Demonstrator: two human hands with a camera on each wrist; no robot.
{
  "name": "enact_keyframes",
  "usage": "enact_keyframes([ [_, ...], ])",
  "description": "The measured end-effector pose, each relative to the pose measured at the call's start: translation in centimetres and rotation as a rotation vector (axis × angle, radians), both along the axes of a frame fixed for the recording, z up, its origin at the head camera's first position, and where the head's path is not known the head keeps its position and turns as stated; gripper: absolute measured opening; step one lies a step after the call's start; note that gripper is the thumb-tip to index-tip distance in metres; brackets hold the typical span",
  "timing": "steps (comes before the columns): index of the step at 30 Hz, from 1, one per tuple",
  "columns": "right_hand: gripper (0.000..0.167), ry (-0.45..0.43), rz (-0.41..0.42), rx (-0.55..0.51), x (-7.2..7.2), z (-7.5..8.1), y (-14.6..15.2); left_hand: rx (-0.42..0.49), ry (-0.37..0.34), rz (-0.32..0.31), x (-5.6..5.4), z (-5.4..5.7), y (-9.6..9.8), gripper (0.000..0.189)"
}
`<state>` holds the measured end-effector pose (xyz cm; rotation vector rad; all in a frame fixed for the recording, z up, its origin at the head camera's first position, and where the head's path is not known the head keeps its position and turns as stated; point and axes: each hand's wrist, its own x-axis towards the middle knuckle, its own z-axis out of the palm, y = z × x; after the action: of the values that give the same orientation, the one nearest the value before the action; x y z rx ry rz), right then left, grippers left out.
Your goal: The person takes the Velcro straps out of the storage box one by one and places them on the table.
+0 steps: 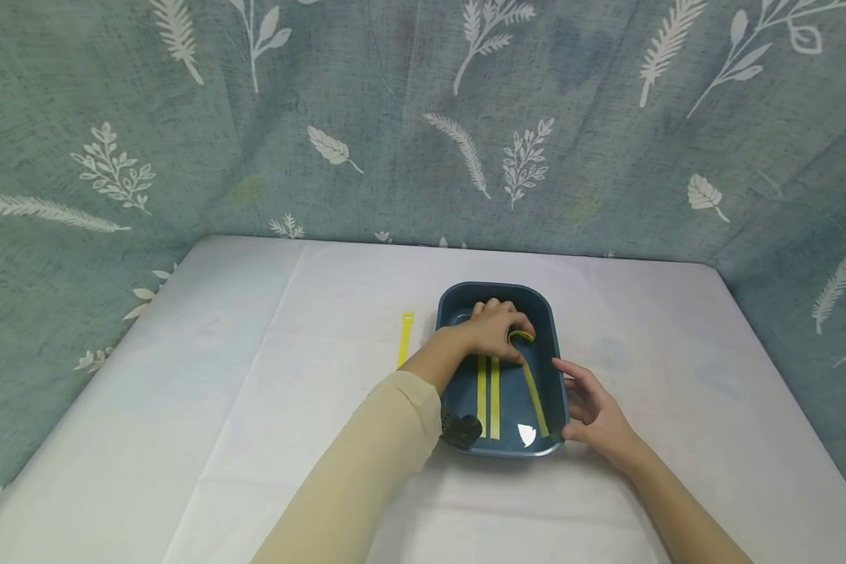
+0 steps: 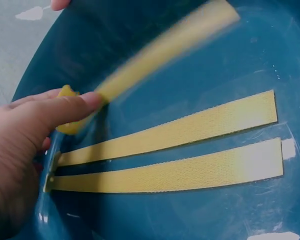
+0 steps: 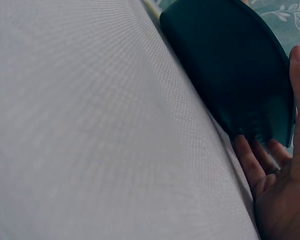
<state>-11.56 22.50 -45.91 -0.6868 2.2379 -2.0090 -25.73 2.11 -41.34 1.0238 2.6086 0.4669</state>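
Note:
A dark blue rectangular tub (image 1: 492, 450) with rounded corners stands on the table. My left hand (image 1: 495, 330) reaches into it, pinching a yellow cable strap (image 2: 155, 60) between thumb and fingers near one end. That end curls up beside the fingers, while the long tail slants toward the tub's near right corner, blurred in the left wrist view. Two more yellow straps, a left one (image 1: 482, 399) and a right one (image 1: 495, 399), lie side by side on the tub's floor. My right hand (image 1: 599, 415) touches the tub's right outer wall with loosely bent fingers, thumb by the near corner.
Another yellow strap (image 1: 405, 337) with a slotted head lies on the table left of the tub, partly hidden by the left arm. A black object (image 1: 460, 429) overlaps the tub's near left corner beside the sleeve. A leaf-patterned curtain (image 1: 395, 117) hangs behind the white-covered table (image 1: 289, 407).

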Motion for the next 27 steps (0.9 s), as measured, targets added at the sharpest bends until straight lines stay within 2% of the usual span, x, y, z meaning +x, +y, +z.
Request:
enact_keyframes([
  [3,0.081,-0.006,0.001,-0.003,-0.03,0.06,0.03,0.041,-0.017,-0.015,-0.25,-0.1,0.05,0.037],
  [6,0.081,0.011,0.018,-0.015,-0.06,0.07,0.04,0.045,-0.022,-0.029,-0.36,-0.15,0.02,0.033],
  [12,0.082,0.042,0.047,-0.038,-0.16,0.0,0.07,0.032,0.02,-0.057,-0.38,-0.16,-0.14,0.023],
  [16,0.083,0.034,0.046,-0.037,-0.16,-0.08,0.12,0.071,0.06,-0.082,-0.45,-0.26,-0.12,0.015],
  [19,0.083,0.033,0.052,-0.043,-0.19,-0.12,0.16,0.121,0.062,-0.081,-0.43,-0.14,-0.11,0.011],
  [24,0.082,0.034,0.054,-0.044,-0.2,-0.1,0.15,0.279,-0.055,-0.058,-0.4,0.02,0.03,0.01],
  [27,0.082,0.034,0.04,-0.029,-0.17,-0.13,0.1,0.411,-0.169,-0.044,-0.37,0.05,0.11,0.011],
])
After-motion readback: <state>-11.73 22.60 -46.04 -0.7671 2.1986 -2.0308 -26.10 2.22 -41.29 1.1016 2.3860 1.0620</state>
